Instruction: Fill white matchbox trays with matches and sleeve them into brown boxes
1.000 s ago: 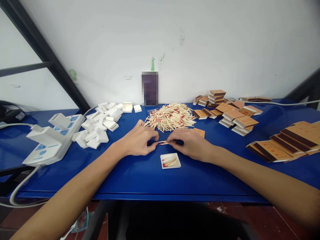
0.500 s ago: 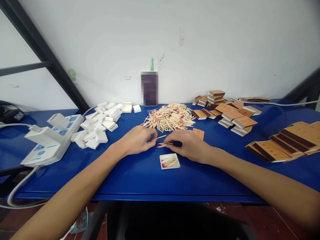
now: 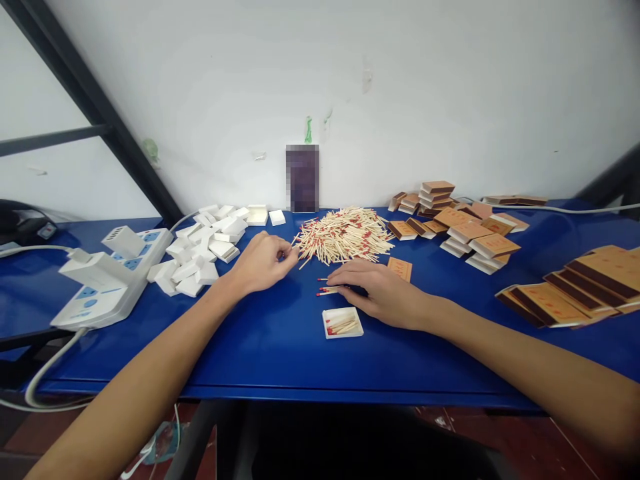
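My right hand (image 3: 385, 290) is closed around a few matches (image 3: 327, 291), whose red heads stick out to the left past my fingertips. Just below it lies a white matchbox tray (image 3: 343, 333) with several matches inside. My left hand (image 3: 265, 263) has thumb and forefinger pinched at the left edge of a big heap of red-tipped matches (image 3: 347, 233); whether a match is between them I cannot make out. Behind my right hand, an orange matchbox sleeve (image 3: 400, 269) is partly covered.
On the left sit piled white trays (image 3: 193, 250) and a white power strip (image 3: 115, 293) with plugs and cables. Matchbox sleeves (image 3: 467, 232) are stacked at right, with another row (image 3: 575, 290) nearer. A pixelated dark rectangle (image 3: 303, 180) stands against the wall.
My left hand has moved away from my right hand, up and left to the heap's edge. The match it held now lies at my right fingers, its red head pointing left.
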{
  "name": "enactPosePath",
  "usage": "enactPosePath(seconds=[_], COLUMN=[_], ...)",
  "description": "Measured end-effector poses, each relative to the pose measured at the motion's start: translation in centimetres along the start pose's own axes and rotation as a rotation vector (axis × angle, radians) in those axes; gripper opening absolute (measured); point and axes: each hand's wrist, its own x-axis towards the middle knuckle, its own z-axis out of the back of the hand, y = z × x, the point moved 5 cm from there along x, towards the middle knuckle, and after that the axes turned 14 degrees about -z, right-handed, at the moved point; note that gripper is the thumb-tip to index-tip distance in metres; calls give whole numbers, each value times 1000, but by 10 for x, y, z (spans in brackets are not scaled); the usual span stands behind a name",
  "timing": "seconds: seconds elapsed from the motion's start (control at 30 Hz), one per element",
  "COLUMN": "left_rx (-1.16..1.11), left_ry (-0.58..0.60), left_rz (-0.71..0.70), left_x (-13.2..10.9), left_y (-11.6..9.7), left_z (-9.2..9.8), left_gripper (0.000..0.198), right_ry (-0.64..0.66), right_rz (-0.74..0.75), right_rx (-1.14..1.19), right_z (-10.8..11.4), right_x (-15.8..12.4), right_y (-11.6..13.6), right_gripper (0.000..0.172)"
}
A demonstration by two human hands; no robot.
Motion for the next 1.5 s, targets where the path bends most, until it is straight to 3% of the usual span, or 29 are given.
enactPosePath(seconds=[0.07, 0.13, 0.23, 0.33, 0.7, 0.87, 1.0, 1.2, 1.5], left_rx=[-23, -4, 72, 113, -76, 9, 69, 70, 34], left_ry=[49, 101, 153, 139, 194, 137, 176, 225, 206], left_rz=[56, 14, -98, -120, -290, -282, -273, -275, -280], left_x=[-2, -3, -3, -3, -1, 0, 0, 0, 0], left_y=[8, 8, 3, -1, -31, -30, -27, -29, -29], left_z=[-2, -6, -12, -15, -23, -22, -23, -25, -25], left_gripper=[25, 19, 19, 23, 31, 34, 38, 38, 36], right_ry=[8, 7, -2, 0, -111, -150, -131, -134, -134], right_rz=[-15, -29, -34, -34, -8, -92, -120, -82, -14], right_rx=[16, 27, 47, 65, -51, -145, -180, -194, -225], right_z=[0, 0, 0, 0, -1, -1, 0, 2, 2], right_x=[1, 1, 1, 1, 5, 5, 8, 13, 16], right_y=[0, -1, -1, -1, -7, -16, -24, -31, -41], right_gripper=[22, 20, 18, 18, 33, 28, 27, 30, 33])
